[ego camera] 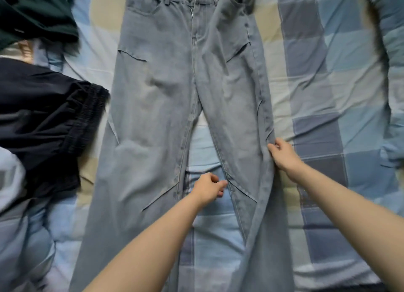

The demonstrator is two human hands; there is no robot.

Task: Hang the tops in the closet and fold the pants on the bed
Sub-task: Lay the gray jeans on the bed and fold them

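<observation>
Jeans (175, 95) in faded blue-grey denim lie flat and face-up along the middle of the bed (328, 95), waistband at the far end, both legs running toward the near edge; a strip of checked cover shows between the legs.

Left hand (208, 188) sits in that gap, just beside the inner seam of the right-side leg near the knee; its fingers are curled, thumb and forefinger reaching to the seam's edge, though whether they actually pinch cloth cannot be told.

Right hand (283, 153) is at the outer edge of the same leg, a little farther up than the left; its fingers are curled narrowly round the side seam, the fabric bunched and lifted slightly at the fingertips; the leg thus lies between the two hands.

Dark navy garment with an elastic waistband (54, 116) lies crumpled at the left, close to the jeans' left-side leg but apart from it; dark green garment (37, 14) sits at the far left corner, well apart from both hands.
</observation>
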